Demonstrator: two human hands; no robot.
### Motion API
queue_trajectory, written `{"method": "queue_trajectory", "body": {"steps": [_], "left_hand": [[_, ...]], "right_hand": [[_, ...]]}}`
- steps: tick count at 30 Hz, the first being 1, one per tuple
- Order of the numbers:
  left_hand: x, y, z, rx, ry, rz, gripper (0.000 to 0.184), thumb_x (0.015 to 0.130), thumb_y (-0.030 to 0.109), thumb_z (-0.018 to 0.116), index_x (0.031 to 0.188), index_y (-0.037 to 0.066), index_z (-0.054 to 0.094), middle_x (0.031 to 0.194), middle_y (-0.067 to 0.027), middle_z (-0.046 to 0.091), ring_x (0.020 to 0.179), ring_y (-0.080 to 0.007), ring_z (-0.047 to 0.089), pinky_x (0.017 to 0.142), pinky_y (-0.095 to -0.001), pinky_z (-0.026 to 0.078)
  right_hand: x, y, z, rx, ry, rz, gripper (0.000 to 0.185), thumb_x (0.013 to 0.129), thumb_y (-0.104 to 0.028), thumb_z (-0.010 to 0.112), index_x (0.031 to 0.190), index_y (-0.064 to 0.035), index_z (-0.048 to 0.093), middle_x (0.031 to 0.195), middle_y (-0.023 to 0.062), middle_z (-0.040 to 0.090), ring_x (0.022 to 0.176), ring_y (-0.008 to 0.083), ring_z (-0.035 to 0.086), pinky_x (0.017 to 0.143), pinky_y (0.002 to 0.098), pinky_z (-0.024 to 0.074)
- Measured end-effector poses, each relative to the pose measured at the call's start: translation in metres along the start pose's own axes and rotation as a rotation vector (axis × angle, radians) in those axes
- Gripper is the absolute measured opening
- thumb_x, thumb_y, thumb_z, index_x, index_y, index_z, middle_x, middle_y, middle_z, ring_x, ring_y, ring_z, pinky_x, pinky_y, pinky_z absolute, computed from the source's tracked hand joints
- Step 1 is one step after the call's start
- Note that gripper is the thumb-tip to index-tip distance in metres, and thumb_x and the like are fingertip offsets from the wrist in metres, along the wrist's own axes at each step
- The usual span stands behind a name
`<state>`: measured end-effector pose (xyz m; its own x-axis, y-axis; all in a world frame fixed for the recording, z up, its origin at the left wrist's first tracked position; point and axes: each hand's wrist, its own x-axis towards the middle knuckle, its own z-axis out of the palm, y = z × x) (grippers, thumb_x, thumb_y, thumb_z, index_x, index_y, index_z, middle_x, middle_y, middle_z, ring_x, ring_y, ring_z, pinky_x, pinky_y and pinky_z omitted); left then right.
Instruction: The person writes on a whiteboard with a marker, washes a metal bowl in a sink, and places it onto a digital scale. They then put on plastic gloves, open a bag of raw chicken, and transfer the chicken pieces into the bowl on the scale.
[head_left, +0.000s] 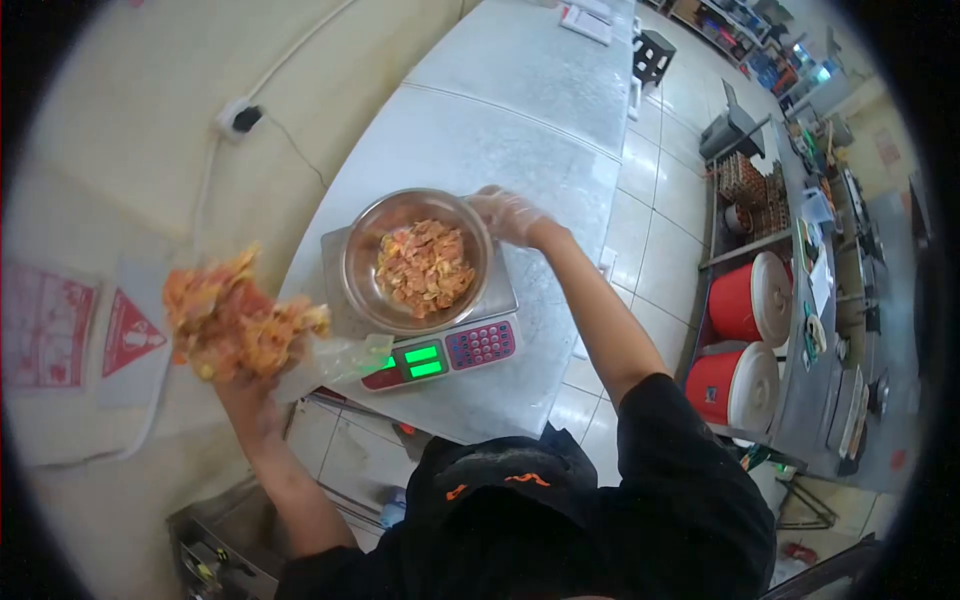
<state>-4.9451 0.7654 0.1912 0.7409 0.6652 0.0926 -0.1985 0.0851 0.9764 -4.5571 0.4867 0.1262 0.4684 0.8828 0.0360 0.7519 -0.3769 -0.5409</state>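
My left hand [252, 398], on the left beside the wall, is closed under a large clump of orange-red, raw-looking meat pieces [235, 320]. Clear plastic [350, 358] trails from the clump toward the scale; whether it is a bag around the meat cannot be told. My right hand [508, 215], in a clear plastic glove, grips the upper right rim of a round metal bowl [362, 290]. Similar meat pieces [425, 268] lie in the bowl. Under the bowl stands a digital scale [485, 343] with lit green displays and a red keypad.
A long, pale metal table [490, 130] runs away along the wall. A wall socket with a plug [240, 118] and cable is at upper left. To the right, red buckets with white lids [765, 298] stand under a counter. A dark stool [652, 55] is farther off.
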Motion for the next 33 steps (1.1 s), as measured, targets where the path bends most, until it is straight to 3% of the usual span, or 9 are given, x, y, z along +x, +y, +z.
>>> {"method": "queue_trajectory", "body": {"steps": [3,6,10,13,15,19,22,29,33], "left_hand": [[-0.005,0.01,0.02,0.036,0.07,-0.03,0.076,0.068,-0.006,0.075,0.136,-0.002,0.043,0.121,-0.0126,0.06,0.106,-0.0235,0.063,0.077,-0.0331,0.058],[-0.006,0.012,0.039,0.075,0.108,0.053,0.054,0.078,-0.001,0.073,0.127,0.002,0.05,0.109,-0.008,0.063,0.084,-0.0159,0.065,0.067,-0.0272,0.056],[-0.004,0.002,0.034,0.108,0.199,0.084,0.055,0.079,-0.001,0.072,0.129,0.002,0.048,0.11,-0.0071,0.063,0.086,-0.0163,0.065,0.07,-0.0267,0.056],[-0.009,0.0,0.032,0.094,0.154,0.019,0.057,0.08,0.001,0.074,0.13,0.002,0.047,0.113,-0.0065,0.062,0.091,-0.0162,0.065,0.072,-0.0268,0.055],[-0.006,-0.003,0.036,0.038,0.061,-0.023,0.079,0.07,-0.001,0.079,0.139,0.001,0.041,0.126,-0.01,0.057,0.112,-0.0231,0.061,0.091,-0.0347,0.055],[-0.013,-0.004,0.073,-0.033,0.011,-0.052,0.077,0.068,0.002,0.082,0.136,0.002,0.045,0.129,-0.0092,0.056,0.114,-0.0212,0.06,0.094,-0.0342,0.053],[-0.021,-0.014,0.096,0.004,-0.104,-0.114,0.071,0.066,0.003,0.086,0.129,0.001,0.054,0.127,-0.0094,0.059,0.113,-0.0183,0.06,0.094,-0.0337,0.052],[-0.025,0.0,0.143,0.093,-0.311,-0.159,0.061,0.068,0.007,0.087,0.121,-0.001,0.058,0.116,-0.0079,0.066,0.106,-0.0165,0.063,0.091,-0.0324,0.052],[-0.034,0.001,0.138,0.216,-0.382,-0.216,0.074,0.068,0.006,0.087,0.131,-0.002,0.049,0.123,-0.0104,0.062,0.114,-0.0188,0.059,0.097,-0.0333,0.049]], "right_hand": [[0.018,0.044,0.041,-0.009,0.083,-0.016,0.024,0.081,-0.021,0.068,0.103,-0.0114,0.071,0.107,0.0151,0.067,0.102,0.0326,0.063,0.092,0.0412,0.0488],[0.013,0.06,0.035,-0.001,0.052,0.086,0.019,0.082,-0.021,0.067,0.097,-0.0101,0.072,0.1,0.0138,0.069,0.091,0.0298,0.065,0.086,0.0388,0.0514],[0.001,0.036,-0.024,0.353,0.193,0.231,0.017,0.087,-0.021,0.064,0.096,-0.0088,0.072,0.095,0.0133,0.071,0.084,0.0262,0.066,0.08,0.0367,0.0524],[-0.002,-0.009,-0.056,0.728,0.283,0.137,0.022,0.091,-0.025,0.062,0.099,-0.0074,0.071,0.098,0.0154,0.071,0.085,0.0239,0.067,0.08,0.0361,0.0521],[0.0,-0.041,-0.058,0.564,0.255,-0.116,0.026,0.093,-0.014,0.059,0.117,-0.0091,0.066,0.104,0.0113,0.072,0.088,0.0212,0.067,0.083,0.0366,0.0529],[-0.019,-0.097,-0.067,0.118,0.01,-0.091,0.043,0.094,-0.012,0.058,0.136,-0.0081,0.051,0.116,0.0141,0.066,0.106,0.0197,0.064,0.09,0.0352,0.0518],[-0.033,-0.137,-0.075,0.835,0.149,-0.216,0.053,0.087,-0.027,0.07,0.135,-0.0112,0.054,0.113,0.0164,0.067,0.105,0.0294,0.065,0.09,0.0399,0.0507],[-0.037,-0.205,-0.074,0.416,0.062,-0.33,0.076,0.073,-0.026,0.083,0.139,-0.0128,0.047,0.123,0.013,0.062,0.111,0.0248,0.061,0.096,0.0377,0.0488],[-0.046,-0.189,-0.046,0.668,-0.056,-0.205,0.063,0.075,-0.024,0.083,0.13,-0.0102,0.053,0.116,0.0083,0.063,0.109,0.0203,0.06,0.096,0.0345,0.0477]]}}
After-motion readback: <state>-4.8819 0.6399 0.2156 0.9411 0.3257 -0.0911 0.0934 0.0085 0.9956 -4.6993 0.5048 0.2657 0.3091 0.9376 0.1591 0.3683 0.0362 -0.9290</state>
